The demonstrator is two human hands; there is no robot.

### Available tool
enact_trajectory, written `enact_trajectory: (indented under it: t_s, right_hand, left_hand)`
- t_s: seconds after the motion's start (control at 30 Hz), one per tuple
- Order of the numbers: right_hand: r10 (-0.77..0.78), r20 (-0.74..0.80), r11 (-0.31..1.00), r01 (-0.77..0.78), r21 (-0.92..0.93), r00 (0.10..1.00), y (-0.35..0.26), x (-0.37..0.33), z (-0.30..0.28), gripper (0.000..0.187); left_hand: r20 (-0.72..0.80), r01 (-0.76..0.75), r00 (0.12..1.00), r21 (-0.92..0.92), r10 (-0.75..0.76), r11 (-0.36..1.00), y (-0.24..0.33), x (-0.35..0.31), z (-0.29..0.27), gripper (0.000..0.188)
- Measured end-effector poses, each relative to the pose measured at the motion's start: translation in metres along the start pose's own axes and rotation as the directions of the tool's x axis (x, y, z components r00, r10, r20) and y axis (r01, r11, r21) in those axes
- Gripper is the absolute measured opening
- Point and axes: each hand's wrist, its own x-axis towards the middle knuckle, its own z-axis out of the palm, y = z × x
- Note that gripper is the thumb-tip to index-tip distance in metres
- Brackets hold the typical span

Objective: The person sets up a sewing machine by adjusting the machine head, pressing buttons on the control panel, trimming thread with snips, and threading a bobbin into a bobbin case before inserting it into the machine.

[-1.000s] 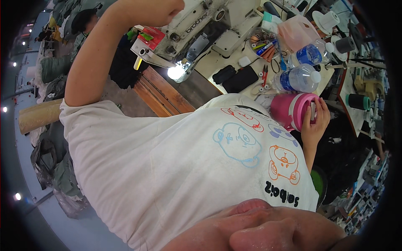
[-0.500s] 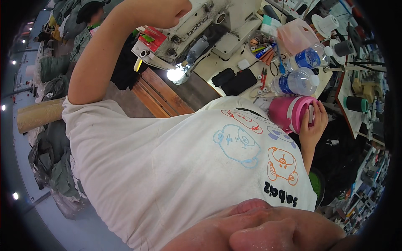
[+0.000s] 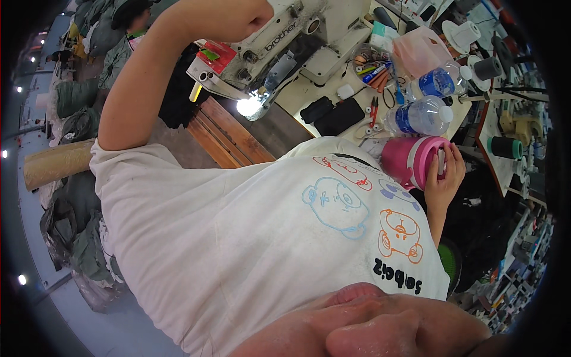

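Note:
My right hand [image 3: 447, 172] is wrapped over the end of a pink insulated jug [image 3: 397, 159] with a pale grey band, which lies on its side against my shirt. Its fingers curl round the lid rim, beside a whitish part. My left arm is raised and bent, and my left hand [image 3: 247, 22] is curled closed in front of the sewing machine [image 3: 321, 50]. The picture's upper edge cuts off part of that hand, and whatever its fingers may hold is hidden. A bright lamp [image 3: 248, 107] glows at the machine's needle end.
On the machine table lie a black phone [image 3: 340, 116], a black pouch [image 3: 316, 109] and red-handled snips [image 3: 373, 112]. Plastic bottles [image 3: 423, 116], a tray of pens [image 3: 375, 71] and thread spools [image 3: 488, 68] stand at the right. A wooden bench [image 3: 229, 134] is below the machine.
Both my hands stay almost where they were, the right still on the pink jug. A person at the far upper left has shifted slightly.

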Motion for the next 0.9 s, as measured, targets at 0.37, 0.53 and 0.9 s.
enact_trajectory:
  t_s: [0.37,0.53,0.9]
  right_hand:
    - [0.008,0.003,1.000,-0.008,0.007,1.000,-0.001,0.000,0.000,0.037]
    - [0.007,0.006,1.000,-0.007,0.010,1.000,0.000,0.001,0.000,0.037]
    - [0.008,0.010,1.000,-0.008,0.013,1.000,0.001,0.000,0.001,0.037]
  left_hand:
    - [-0.044,0.263,0.965,0.113,-0.259,0.958,-0.020,-0.017,-0.007,0.014]
    - [0.069,0.197,0.978,0.040,-0.199,0.980,-0.006,-0.022,-0.013,0.014]
    - [-0.157,0.238,0.962,0.086,-0.223,0.967,-0.005,-0.008,0.007,0.014]
